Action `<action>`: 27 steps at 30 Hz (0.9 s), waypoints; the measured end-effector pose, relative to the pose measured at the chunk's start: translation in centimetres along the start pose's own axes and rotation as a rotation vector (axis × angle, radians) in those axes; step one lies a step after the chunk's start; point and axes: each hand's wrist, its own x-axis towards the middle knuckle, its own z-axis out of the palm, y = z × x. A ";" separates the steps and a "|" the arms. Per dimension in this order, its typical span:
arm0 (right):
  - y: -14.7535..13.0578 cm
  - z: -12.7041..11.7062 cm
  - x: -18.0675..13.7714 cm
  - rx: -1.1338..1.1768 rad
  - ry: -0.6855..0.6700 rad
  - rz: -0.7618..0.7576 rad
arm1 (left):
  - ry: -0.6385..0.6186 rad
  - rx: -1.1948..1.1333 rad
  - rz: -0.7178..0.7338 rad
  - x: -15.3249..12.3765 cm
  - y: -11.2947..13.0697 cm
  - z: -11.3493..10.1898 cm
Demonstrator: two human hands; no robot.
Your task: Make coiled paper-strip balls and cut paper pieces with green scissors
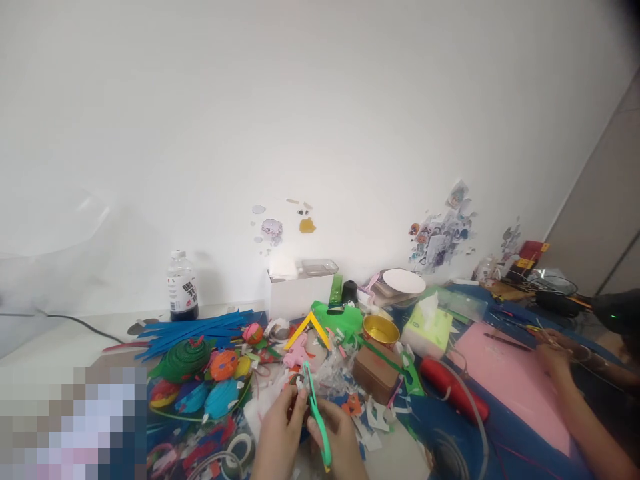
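At the bottom centre, my left hand (281, 433) and my right hand (341, 443) meet over a cluttered craft table. A long green tool (316, 413), like slim scissors or tweezers, runs up from my right hand, whose fingers are closed round it. The fingers of my left hand pinch a small piece at the tool's tip (300, 393); I cannot make out what it is. Paper scraps (373, 417) and clear plastic bits (335, 373) lie right around both hands.
Coiled paper figures (187, 357), blue strips (200, 328), a dark drink bottle (182, 287), a white box (295, 293), a gold tin (380, 328), a tissue pack (427, 327) and a red roll (453, 393) crowd the table. Another person's arm (575, 400) works over a pink sheet (510, 380) at right.
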 end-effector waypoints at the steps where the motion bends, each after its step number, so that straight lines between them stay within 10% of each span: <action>1: 0.4 -0.1 0.2 -0.002 0.005 0.002 | 0.000 0.025 0.014 0.1 -0.2 0.0; 27: 0.6 -1.8 -0.1 -0.264 -0.160 -0.015 | -0.100 -0.032 0.032 0.9 0.1 -1.0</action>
